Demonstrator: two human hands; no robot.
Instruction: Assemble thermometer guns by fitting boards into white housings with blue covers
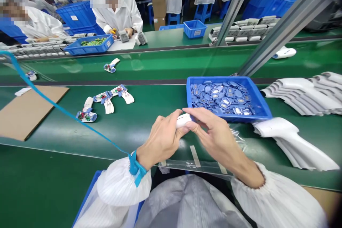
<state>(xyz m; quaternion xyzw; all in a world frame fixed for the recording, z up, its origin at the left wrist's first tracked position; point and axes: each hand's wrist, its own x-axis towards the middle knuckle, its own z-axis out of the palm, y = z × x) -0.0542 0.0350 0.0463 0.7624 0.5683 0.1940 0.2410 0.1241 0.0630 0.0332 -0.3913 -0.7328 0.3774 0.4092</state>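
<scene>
My left hand (pixel 162 139) and my right hand (pixel 211 133) meet in front of me over the green belt (pixel 149 114). Both are closed on a small white plastic housing (pixel 184 119), of which only a rounded end shows between the fingers. A blue wrist strap (pixel 136 167) with a coiled blue cord circles my left wrist. Just beyond my right hand stands a blue tray (pixel 260 105) filled with several small blue-grey parts. White housings (pixel 291 139) lie stacked to the right of my hands.
Partly built white units with wiring (pixel 107 101) lie on the belt at left, beside a cardboard sheet (pixel 26 110). More white housings (pixel 307 92) are piled at right. Across the belts, people in white coats work by blue bins (pixel 88 46). Metal frame bars (pixel 283 28) slant overhead.
</scene>
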